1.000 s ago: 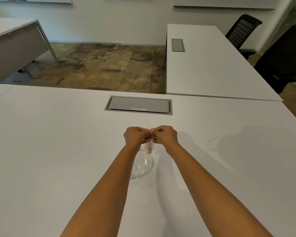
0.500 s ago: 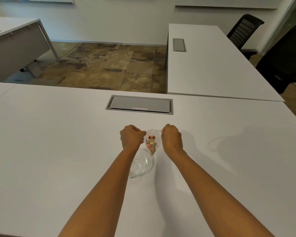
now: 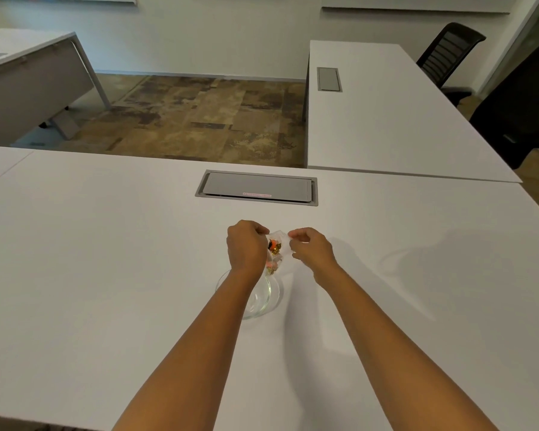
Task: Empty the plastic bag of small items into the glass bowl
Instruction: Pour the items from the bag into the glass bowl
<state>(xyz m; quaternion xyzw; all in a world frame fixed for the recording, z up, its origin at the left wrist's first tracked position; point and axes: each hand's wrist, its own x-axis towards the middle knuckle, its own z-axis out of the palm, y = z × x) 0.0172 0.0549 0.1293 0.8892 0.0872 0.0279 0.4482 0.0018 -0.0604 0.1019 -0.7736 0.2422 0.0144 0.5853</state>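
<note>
Head view: left hand (image 3: pixel 246 248) and right hand (image 3: pixel 311 248), now apart, pinch plastic bag (image 3: pixel 277 247) above glass bowl (image 3: pixel 269 298).

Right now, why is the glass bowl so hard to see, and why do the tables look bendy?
Head view: the glass bowl is clear, showing only pale rim glints on the white table, partly behind the left hand; wide-angle lens curves table edges; soft arm shadows fall rightward.

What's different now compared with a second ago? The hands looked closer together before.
The left hand and right hand, which met at the top of the small clear plastic bag a second ago, have drawn apart, spreading it so the small orange and gold items show. Both hands still pinch the bag. The clear glass bowl stays put on the white table, beneath the bag.
</note>
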